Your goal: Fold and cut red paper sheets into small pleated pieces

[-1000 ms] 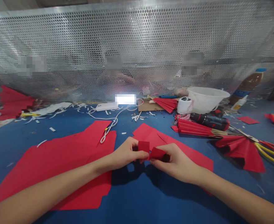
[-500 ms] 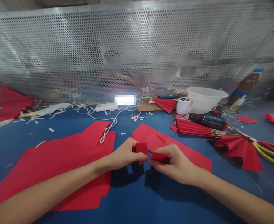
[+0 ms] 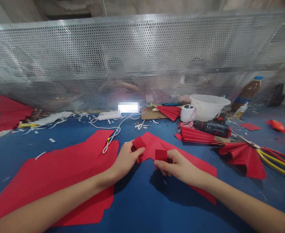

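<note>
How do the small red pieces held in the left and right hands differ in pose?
The left red piece, in the left hand, is turned aslant; the right red piece, in the right hand, has its top edge nearly level. The left red piece sits higher in the picture than the right red piece. Both are small, red and pinched.

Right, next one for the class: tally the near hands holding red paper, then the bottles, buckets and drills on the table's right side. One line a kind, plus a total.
Hands holding red paper: 2, the left hand and the right hand
Bottles: 2, the big bottle and the small bottle
Buckets: 1, the bucket
Drills: 1, the drill
Total: 6
</note>
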`<state>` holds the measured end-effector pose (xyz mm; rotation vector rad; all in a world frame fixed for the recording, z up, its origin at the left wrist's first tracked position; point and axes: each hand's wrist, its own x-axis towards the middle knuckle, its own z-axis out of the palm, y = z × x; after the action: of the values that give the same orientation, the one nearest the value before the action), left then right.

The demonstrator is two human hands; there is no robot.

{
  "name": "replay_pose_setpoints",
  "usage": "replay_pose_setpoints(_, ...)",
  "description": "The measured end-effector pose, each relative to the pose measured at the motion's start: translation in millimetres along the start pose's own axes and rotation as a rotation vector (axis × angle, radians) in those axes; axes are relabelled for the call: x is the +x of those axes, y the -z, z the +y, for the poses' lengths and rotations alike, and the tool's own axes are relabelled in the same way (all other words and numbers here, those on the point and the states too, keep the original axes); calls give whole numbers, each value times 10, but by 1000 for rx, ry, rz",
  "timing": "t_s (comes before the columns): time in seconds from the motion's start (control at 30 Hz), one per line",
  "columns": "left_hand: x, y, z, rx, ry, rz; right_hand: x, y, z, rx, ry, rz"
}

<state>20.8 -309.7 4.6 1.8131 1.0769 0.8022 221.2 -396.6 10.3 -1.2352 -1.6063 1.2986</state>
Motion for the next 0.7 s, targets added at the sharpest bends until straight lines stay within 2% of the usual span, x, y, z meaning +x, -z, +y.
replay_pose_setpoints(0.17, 20, 17, -136, 55, -120, 268, -6, 15, -6, 85, 16, -43)
replay_pose_setpoints(0.23, 2, 30, -140, 96, -151, 291, 0, 9, -1, 94, 51, -41)
replay_pose_setpoints(0.3, -34, 38, -94, 136, -205, 226, 8, -5, 8, 97, 66, -20)
replay_pose_setpoints(0.4, -107, 26, 28, 241, -320, 4, 30, -23, 31, 117, 82, 30)
replay_pose_setpoints(0.5, -178, -11, 116, 475, -418, -170, 60, -23, 58, 130, 99, 116)
replay_pose_setpoints(0.6, -215, -47, 116, 678, -451, -204, 86, 4, 80, 152, 88, 185)
replay_pose_setpoints(0.7, -208, -56, 68, 729, -446, -176, 111, 64, 103, 121, 72, 216)
